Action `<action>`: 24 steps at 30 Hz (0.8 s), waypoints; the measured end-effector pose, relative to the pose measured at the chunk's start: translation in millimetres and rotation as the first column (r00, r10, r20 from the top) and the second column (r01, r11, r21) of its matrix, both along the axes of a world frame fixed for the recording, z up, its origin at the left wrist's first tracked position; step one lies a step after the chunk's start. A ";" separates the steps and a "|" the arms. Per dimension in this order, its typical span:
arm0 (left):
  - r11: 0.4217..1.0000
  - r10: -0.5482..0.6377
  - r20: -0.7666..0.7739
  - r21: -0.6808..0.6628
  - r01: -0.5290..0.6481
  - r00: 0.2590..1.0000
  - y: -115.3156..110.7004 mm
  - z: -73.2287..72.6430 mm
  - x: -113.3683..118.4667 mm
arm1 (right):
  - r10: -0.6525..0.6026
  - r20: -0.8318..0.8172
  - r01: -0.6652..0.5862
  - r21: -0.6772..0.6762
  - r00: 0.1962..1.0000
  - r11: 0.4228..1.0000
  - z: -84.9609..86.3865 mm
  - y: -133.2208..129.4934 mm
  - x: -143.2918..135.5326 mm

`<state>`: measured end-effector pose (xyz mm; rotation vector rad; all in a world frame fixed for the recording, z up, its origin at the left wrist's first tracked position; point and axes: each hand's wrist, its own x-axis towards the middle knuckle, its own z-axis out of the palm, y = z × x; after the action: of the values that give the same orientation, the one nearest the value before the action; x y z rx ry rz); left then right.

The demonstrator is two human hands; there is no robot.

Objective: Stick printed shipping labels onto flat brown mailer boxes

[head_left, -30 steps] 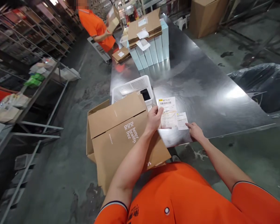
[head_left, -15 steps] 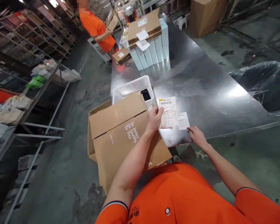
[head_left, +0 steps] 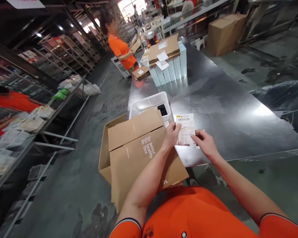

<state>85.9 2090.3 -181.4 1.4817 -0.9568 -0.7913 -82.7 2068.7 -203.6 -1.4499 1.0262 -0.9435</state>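
Observation:
My left hand (head_left: 172, 134) pinches the left edge of a white shipping label (head_left: 185, 127) with a barcode and a yellow strip. At the label's right edge is my right hand (head_left: 205, 143), its thumb and finger closed on that edge. A smaller paper slip (head_left: 198, 147) is mostly hidden behind my right hand. Under my left forearm lie flattened cardboard boxes (head_left: 131, 158) printed with white words, resting on an open carton (head_left: 105, 142). Just beyond my left hand stands a white plastic basket (head_left: 149, 100) with a dark object (head_left: 162, 110) in it.
The steel table (head_left: 213, 99) stretches ahead. Pale blue boxes (head_left: 172, 71) stand on it under stacked cardboard (head_left: 167, 48) and papers. A co-worker in orange (head_left: 121, 49) holds a box at the far left. Shelving with bags (head_left: 37, 119) lines the left; black plastic (head_left: 283, 99) lies right.
My right hand has moved left from the small slip's lower corner to the shipping label's right edge, covering most of the slip. My left hand keeps its hold. The view has tilted up.

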 end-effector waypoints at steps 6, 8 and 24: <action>0.998 -0.042 -0.024 -0.055 0.041 0.999 0.1 2.5 0.1 | -0.033 0.050 0.030 0.048 0.998 0.998 -0.6 2.3 6.9; 0.998 -0.031 -0.024 -0.061 0.029 0.999 0.1 2.9 1.5 | -0.056 0.091 0.049 0.078 0.994 0.996 -2.4 0.7 5.9; 0.999 -0.009 -0.139 -0.052 0.002 0.990 1.3 7.9 2.7 | -0.336 -0.314 0.399 0.161 0.888 0.903 -128.8 -29.0 -48.7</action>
<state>88.6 2091.6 -173.4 1.3619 -0.8704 -0.8560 -131.4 2039.6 -332.4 -1.2415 1.6111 -0.8678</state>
